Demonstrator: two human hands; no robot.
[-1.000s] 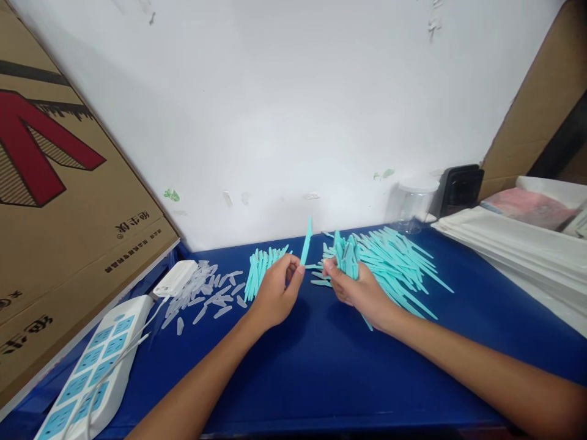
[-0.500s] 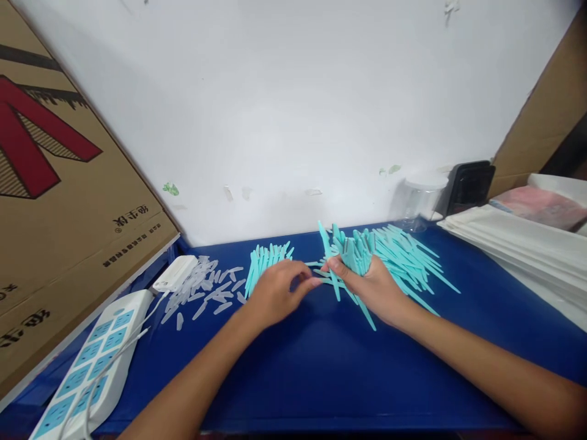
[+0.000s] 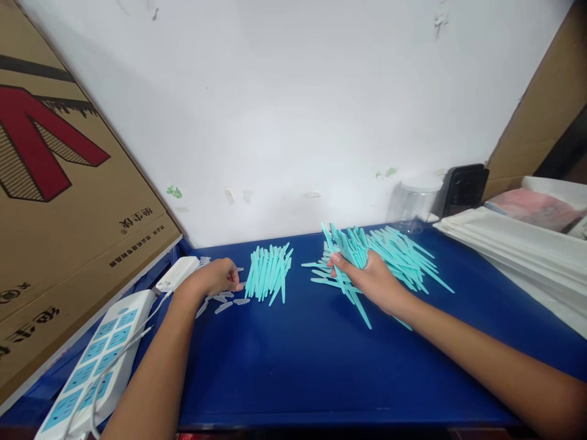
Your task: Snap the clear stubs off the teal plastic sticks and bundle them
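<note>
My right hand (image 3: 378,278) is closed around a bundle of slim teal eyebrow razors (image 3: 351,244), their ends fanning up above the fist. One of them slants near the thumb. Over the scattered translucent blade covers (image 3: 224,307) on the left is my left hand (image 3: 217,278), its fingers curled and tips together. Whatever may be in that pinch is too small to make out. Just right of it lies a neat pile of teal razors (image 3: 268,272). A larger loose heap of razors (image 3: 408,260) spreads behind and right of my right hand.
A white power strip (image 3: 98,360) with cables and a small white box (image 3: 177,274) line the left side, beside a large cardboard box (image 3: 92,232). At the back right stand a clear jar (image 3: 418,205) and a black object (image 3: 465,189), near stacked white sheets (image 3: 509,244). The table (image 3: 293,373) is blue.
My left hand has moved left, from beside my right hand over the neat pile to the translucent covers. My right hand keeps its bundle in nearly the same place.
</note>
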